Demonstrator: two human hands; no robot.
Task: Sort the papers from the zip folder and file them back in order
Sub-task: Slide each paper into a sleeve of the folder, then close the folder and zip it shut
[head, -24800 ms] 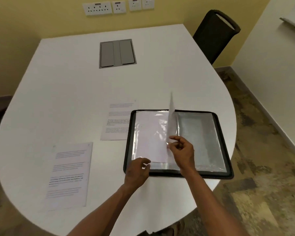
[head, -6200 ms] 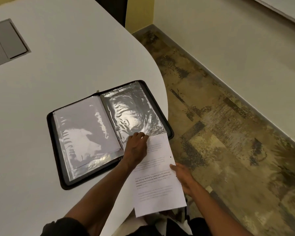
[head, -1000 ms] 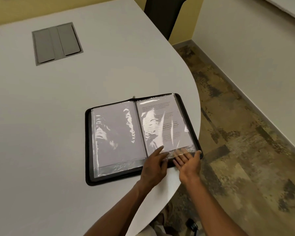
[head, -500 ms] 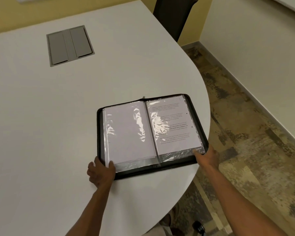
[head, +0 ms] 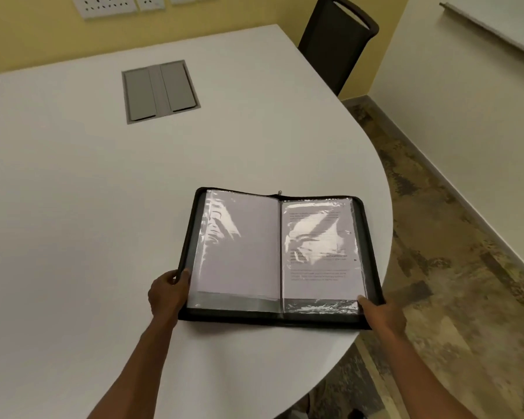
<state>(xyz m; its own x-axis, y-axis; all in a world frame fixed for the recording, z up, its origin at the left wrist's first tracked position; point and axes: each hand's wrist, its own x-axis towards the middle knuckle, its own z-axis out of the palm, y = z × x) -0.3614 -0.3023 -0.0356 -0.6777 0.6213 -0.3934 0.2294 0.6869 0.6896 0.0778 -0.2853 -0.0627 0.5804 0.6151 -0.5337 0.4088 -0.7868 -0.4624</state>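
A black zip folder lies open on the white table, near its curved right edge. Its clear sleeves hold papers: a blank-looking sheet on the left and a printed sheet on the right. My left hand grips the folder's left edge near the lower corner, thumb over the rim. My right hand holds the lower right corner, thumb on the sleeve.
A grey cable hatch is set into the table farther back. A dark chair stands at the far right corner. Wall sockets line the yellow wall. Patterned floor lies right of the table edge.
Over the last second both hands left the middle of the folder's near edge and took hold of its two lower corners. The folder now sits squarer to me.
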